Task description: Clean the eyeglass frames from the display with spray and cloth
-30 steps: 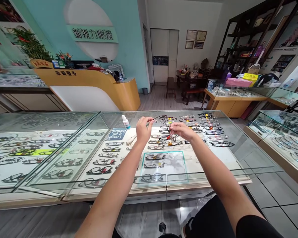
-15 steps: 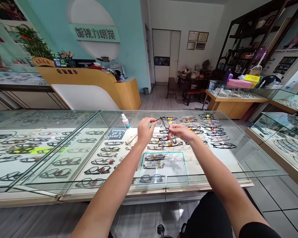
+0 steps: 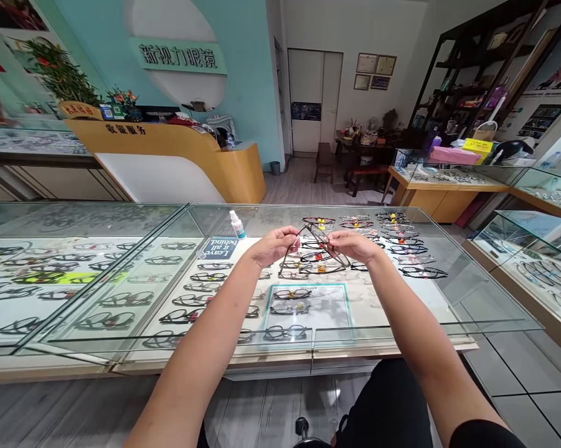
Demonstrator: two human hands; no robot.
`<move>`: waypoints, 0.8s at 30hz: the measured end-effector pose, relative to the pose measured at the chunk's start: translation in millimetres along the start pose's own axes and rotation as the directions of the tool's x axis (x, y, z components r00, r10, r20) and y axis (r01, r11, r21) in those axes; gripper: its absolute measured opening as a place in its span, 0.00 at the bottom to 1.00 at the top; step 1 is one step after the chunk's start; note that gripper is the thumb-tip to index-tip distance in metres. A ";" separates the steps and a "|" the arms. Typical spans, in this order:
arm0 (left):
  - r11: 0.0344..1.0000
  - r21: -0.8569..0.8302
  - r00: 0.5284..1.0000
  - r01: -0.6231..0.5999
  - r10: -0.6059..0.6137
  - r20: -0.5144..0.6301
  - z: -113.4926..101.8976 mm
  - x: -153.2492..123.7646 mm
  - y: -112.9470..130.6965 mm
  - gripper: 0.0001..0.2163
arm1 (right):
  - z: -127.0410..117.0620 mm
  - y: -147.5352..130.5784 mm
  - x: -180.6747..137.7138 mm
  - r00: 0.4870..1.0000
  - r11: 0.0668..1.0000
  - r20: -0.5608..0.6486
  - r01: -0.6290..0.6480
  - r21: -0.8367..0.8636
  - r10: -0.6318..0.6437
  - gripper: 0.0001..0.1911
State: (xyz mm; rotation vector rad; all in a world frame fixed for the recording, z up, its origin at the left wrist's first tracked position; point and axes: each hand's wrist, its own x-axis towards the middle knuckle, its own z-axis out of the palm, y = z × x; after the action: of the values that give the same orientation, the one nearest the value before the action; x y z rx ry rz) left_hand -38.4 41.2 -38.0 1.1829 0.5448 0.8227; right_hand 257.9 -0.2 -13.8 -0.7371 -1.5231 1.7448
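Note:
A pair of thin dark-framed eyeglasses (image 3: 314, 234) is held up above the glass showcase, between my two hands. My left hand (image 3: 276, 245) pinches the frame on its left side, where a temple arm slants down. Fingers of my right hand (image 3: 353, 246) are closed on the right part of the same eyeglasses. Rows of display frames lie behind and below them, so the exact outline of the held pair is hard to separate.
A white spray bottle (image 3: 237, 225) stands on the glass showcase (image 3: 373, 343) beside a blue printed card (image 3: 220, 248). A teal-bordered mat (image 3: 348, 311) with several eyeglasses lies nearer me. Further showcases (image 3: 518, 239) are at right, and a curved counter (image 3: 168, 142) is behind.
The eyeglasses have turned, and a temple arm now slants down by my left hand. My left hand has tipped lower, while my right hand has shifted slightly right.

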 end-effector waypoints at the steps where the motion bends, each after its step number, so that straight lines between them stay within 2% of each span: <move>1: 0.998 -0.055 0.999 0.024 -0.022 0.046 -0.4 -1.5 -1.7 0.24 | -0.1 -0.3 -0.8 1.000 1.000 0.018 -0.008 -0.002 0.009 0.21; 4: 0.982 -0.183 0.990 0.051 -0.025 0.141 2.0 -3.9 -7.5 0.26 | 2.8 -0.7 -2.1 0.998 1.000 0.064 -0.023 -0.003 0.023 0.21; 7: 0.983 -0.168 0.984 0.078 -0.048 0.173 7.0 -3.0 -7.8 0.27 | 6.7 0.4 -1.4 0.997 1.000 0.073 -0.020 0.016 0.018 0.21; 9: 0.996 -0.071 0.995 0.063 -0.057 0.084 9.7 -0.2 -3.9 0.26 | 7.6 1.8 0.2 1.000 0.998 0.023 0.009 0.059 -0.010 0.22; 10: 1.000 -0.008 1.000 0.019 -0.019 -0.017 10.5 1.6 -1.3 0.24 | 7.5 2.5 1.1 0.999 0.996 -0.020 0.034 0.083 -0.032 0.22; 11: 0.996 0.076 0.986 -0.055 0.067 -0.156 11.2 3.3 1.4 0.21 | 7.2 3.1 2.1 0.996 0.992 -0.068 0.063 0.106 -0.056 0.22; 12: 0.969 0.201 0.929 -0.144 0.202 -0.311 11.9 4.5 3.8 0.17 | 6.8 3.7 3.0 0.990 0.988 -0.114 0.092 0.125 -0.078 0.22; 13: 0.904 0.369 0.814 -0.217 0.376 -0.442 13.1 5.1 5.8 0.14 | 6.5 4.2 3.9 0.984 0.983 -0.153 0.117 0.140 -0.095 0.22; 14: 0.793 0.554 0.657 -0.252 0.561 -0.504 15.0 4.7 7.2 0.10 | 6.4 4.6 4.7 0.977 0.978 -0.185 0.139 0.154 -0.109 0.22; 15: 0.649 0.722 0.502 -0.241 0.720 -0.479 18.3 3.5 7.7 0.07 | 6.6 5.1 5.5 0.970 0.973 -0.211 0.156 0.169 -0.118 0.23; 16: 0.494 0.845 0.392 -0.204 0.832 -0.391 23.1 1.7 7.4 0.05 | 7.1 5.5 6.3 0.966 0.968 -0.229 0.167 0.185 -0.123 0.24; 17: 0.351 0.919 0.355 -0.180 0.894 -0.272 29.5 -0.4 6.2 0.05 | 7.9 5.9 7.0 0.963 0.964 -0.238 0.175 0.198 -0.126 0.25; 18: 0.241 0.952 0.380 -0.187 0.912 -0.156 37.4 -2.6 4.3 0.05 | 9.0 6.3 7.7 0.962 0.961 -0.241 0.182 0.209 -0.129 0.25; 20: 0.090 0.963 0.511 -0.256 0.858 0.056 54.8 -5.8 -1.6 0.07 | 11.5 7.1 8.7 0.963 0.955 -0.229 0.192 0.227 -0.139 0.25; 22: 0.005 0.944 0.607 -0.329 0.767 0.208 68.8 -6.6 -8.3 0.10 | 13.7 7.6 9.4 0.966 0.948 -0.207 0.206 0.242 -0.157 0.24; 24: -0.025 0.927 0.634 -0.374 0.723 0.276 74.3 -5.0 -14.0 0.09 | 15.5 7.9 9.6 0.967 0.944 -0.188 0.217 0.248 -0.173 0.23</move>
State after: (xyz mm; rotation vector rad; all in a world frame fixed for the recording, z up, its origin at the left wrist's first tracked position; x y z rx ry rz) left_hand 18.2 -8.3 -28.7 2.6432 0.8841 1.5043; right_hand 238.8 -2.3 -19.1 -0.5554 -1.1782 1.6538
